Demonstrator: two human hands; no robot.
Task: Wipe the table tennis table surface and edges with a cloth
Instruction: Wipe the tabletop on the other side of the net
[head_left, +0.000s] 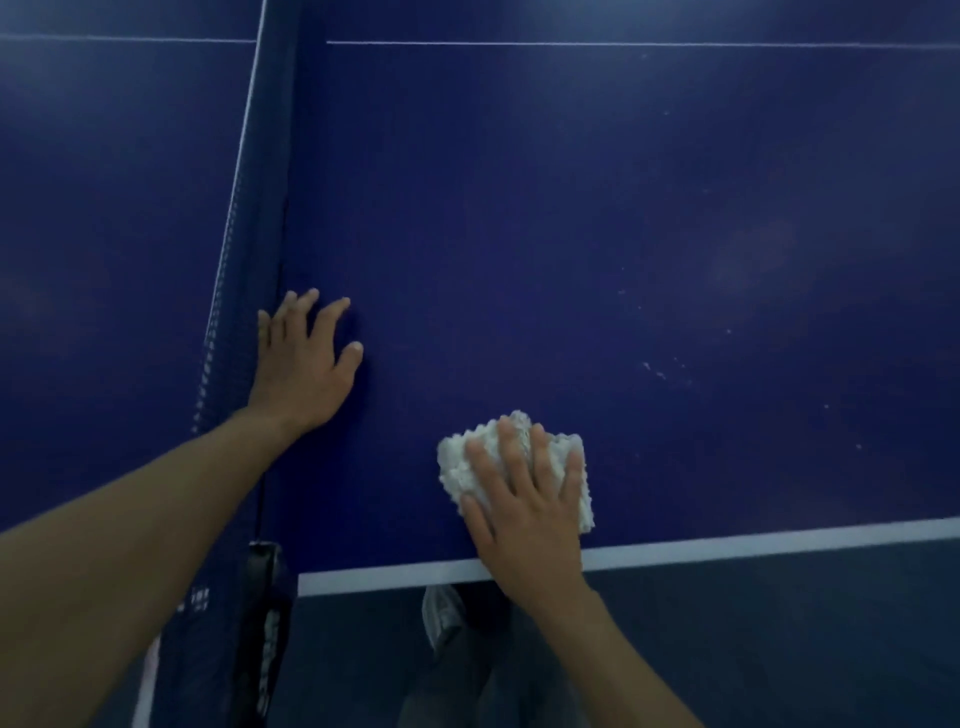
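**Right hand** (524, 514): I log its grip as fully spread, fingers straight and slightly fanned, palm down. It pinches nothing and presses flat on the cloth.

**Cloth** (457, 465): white, nubbly, bunched under that palm. It lies on the counter just inside the near white edge line (779, 543), and its fringe shows past the fingertips and on both sides of the hand.

**Left hand** (304, 364): grip wide open, fingers splayed, holding nothing, palm resting on the counter just beside the net (254, 208). The outer finger may touch the net's base, but the picture is too dim for me to be sure.

**Counter** (623, 234): dark blue, with pale specks and faint smudges toward the right. A thin white line (623, 43) crosses the far part. The net, taped white along its top, runs away from me on the left. A dark net clamp (265, 597) sits at the near edge.

**Room**: dim, with dark floor (779, 649) below the near edge. A grey shoe (441, 613) shows beneath the right wrist.

**Pose**: both forearms are bare. The left stretches diagonally in from the lower left, and the right wrist crosses the edge line.
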